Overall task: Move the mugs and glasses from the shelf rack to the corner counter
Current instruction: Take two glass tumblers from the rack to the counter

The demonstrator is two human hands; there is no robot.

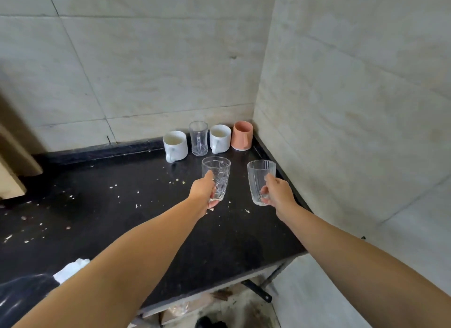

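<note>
Single head-worn wide-angle view, looking forward and down into the counter [102, 205] corner where two tiled walls [151, 66] meet. Both forearms reach in from the bottom edge; near range, edges visibly distorted.

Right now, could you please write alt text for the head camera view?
Two bare hands, left hand and right hand, each hold a clear drinking glass above a black speckled counter. Four cups stand in the tiled corner behind.
</note>
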